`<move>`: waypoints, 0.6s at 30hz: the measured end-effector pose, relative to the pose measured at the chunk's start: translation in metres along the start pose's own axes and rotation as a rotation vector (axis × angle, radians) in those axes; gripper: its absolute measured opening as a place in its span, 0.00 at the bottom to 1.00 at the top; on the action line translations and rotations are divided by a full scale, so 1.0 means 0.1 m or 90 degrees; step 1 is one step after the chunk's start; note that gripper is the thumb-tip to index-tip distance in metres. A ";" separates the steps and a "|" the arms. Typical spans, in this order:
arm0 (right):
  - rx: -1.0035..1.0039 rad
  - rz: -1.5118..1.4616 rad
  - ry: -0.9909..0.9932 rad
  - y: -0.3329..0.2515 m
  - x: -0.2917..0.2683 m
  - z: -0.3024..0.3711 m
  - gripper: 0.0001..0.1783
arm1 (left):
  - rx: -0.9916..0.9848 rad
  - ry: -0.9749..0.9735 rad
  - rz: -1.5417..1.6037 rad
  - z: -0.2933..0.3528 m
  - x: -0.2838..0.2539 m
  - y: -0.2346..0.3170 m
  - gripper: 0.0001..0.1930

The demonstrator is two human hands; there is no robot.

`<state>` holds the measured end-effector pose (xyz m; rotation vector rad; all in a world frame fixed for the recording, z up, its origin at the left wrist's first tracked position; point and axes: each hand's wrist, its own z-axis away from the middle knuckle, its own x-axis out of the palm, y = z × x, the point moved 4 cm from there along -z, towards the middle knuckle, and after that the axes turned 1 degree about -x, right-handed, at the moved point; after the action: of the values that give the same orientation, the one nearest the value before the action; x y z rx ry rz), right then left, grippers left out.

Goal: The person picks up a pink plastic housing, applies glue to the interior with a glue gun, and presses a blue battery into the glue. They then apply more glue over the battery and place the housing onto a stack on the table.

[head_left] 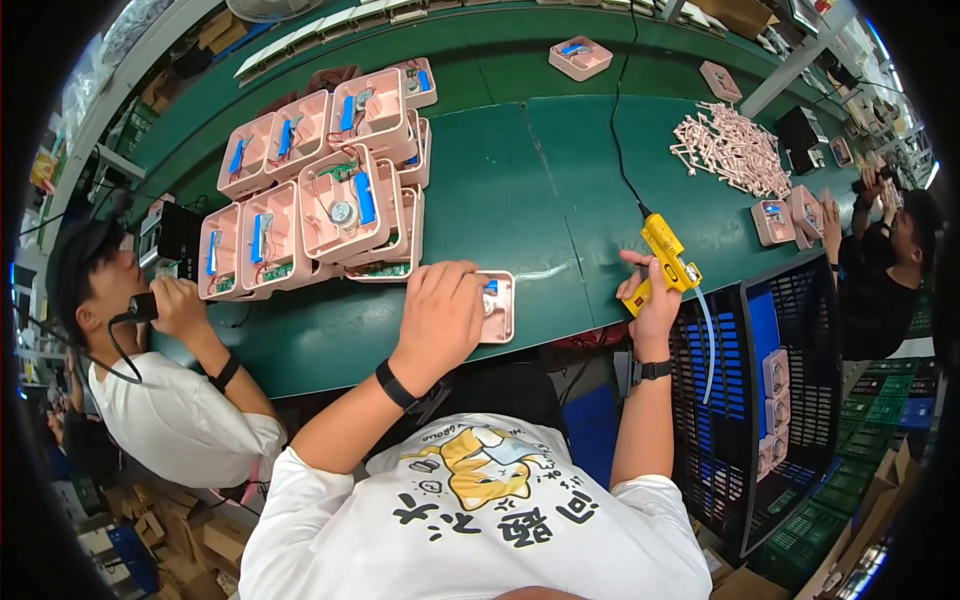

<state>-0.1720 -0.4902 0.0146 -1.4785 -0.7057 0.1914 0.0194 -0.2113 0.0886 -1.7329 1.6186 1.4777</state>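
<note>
My left hand point(436, 315) lies over the left side of a small pink plastic housing point(504, 312) at the bench's near edge. Its fingers curl round the housing and hide much of its inside; a bit of blue and a round metal part show. In my right hand point(655, 310) is a yellow hot glue gun point(661, 243), held by its handle. A pale glue stick point(710, 350) sticks out of the gun's back and bends down. The nozzle points up and away, apart from the housing. A dark cord point(617, 120) runs from near the nozzle across the bench.
Stacked pink housings point(345, 205) with blue batteries, wires and circuit boards stand left on the green bench point(500, 190). Small pink parts point(735, 150) are heaped at right. A black crate point(745, 400) stands beside my right arm. Co-workers sit at left point(170, 400) and right point(890, 280).
</note>
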 end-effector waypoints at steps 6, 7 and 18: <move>-0.018 0.010 0.006 -0.02 0.02 0.00 0.16 | -0.039 -0.011 0.059 0.08 -0.14 -0.11 0.07; -0.016 0.013 0.001 -0.03 0.04 0.00 0.16 | -0.058 -0.043 0.044 0.08 -0.14 -0.14 0.06; 0.068 0.031 -0.196 -0.24 0.42 0.58 0.11 | -0.249 -0.171 -0.128 0.22 -0.20 -0.10 0.08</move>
<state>-0.1771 -0.4223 0.0469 -1.3779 -0.8914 0.4948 0.0226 -0.1800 0.0924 -1.7310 1.0406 1.9192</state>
